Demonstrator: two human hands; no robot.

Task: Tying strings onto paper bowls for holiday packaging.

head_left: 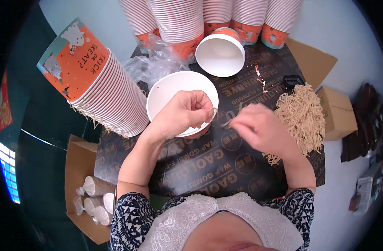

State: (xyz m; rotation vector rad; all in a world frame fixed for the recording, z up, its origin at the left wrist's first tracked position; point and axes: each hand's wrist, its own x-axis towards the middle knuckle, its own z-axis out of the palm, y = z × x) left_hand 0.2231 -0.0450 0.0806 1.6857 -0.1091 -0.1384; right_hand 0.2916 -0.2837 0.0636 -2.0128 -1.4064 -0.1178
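Note:
A white-lined paper bucket (158, 90) stands in front of me, its open top facing up. Over its right rim is my left hand (185, 111), thumb and fingers pinched on the end of a thin beige cord (215, 111). To the right of the bucket, my right hand (258, 127) is closed, a little blurred, with a bit of thin cord (228, 123) at its fingertips. Whether both hands hold the same cord I cannot tell. Beyond my right hand lies a heap of tangled beige cords (302, 119) on the dark printed board (195, 167).
A tall nested stack of orange-printed buckets (112, 96) leans at left, cords hanging from it. More stacks (179, 25) stand at the back, beside a tipped bucket (220, 54) and clear plastic (158, 62). Small scattered bits (260, 77) and cardboard boxes (338, 113) are at right.

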